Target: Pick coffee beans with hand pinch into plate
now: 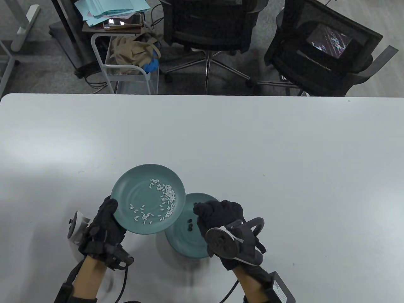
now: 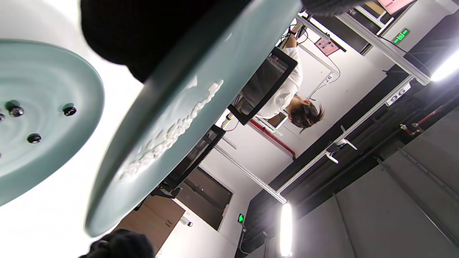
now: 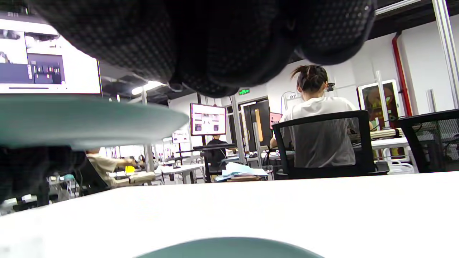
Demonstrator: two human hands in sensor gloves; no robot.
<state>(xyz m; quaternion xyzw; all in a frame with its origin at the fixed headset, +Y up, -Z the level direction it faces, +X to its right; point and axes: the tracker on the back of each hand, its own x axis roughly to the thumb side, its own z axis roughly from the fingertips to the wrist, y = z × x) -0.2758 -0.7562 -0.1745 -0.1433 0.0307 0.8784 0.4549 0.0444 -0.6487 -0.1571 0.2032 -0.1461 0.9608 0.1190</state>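
Observation:
My left hand (image 1: 107,217) grips the near left rim of a teal plate (image 1: 139,192) and holds it tilted above the table. White grains (image 1: 164,195) lie scattered on this plate. A second teal plate (image 1: 186,243) sits on the table, partly under the first, with a few dark coffee beans (image 1: 190,225) on it. My right hand (image 1: 202,210) hovers over this lower plate with its fingers bunched together; no bean shows between them. The left wrist view shows the held plate (image 2: 200,89) and the beans (image 2: 70,111) on the lower plate (image 2: 46,71).
The white table (image 1: 284,157) stretches far and right of the plates. Two black office chairs (image 1: 208,22) and a small cart (image 1: 126,63) stand beyond its far edge. In the right wrist view the held plate (image 3: 89,120) is edge-on at the left.

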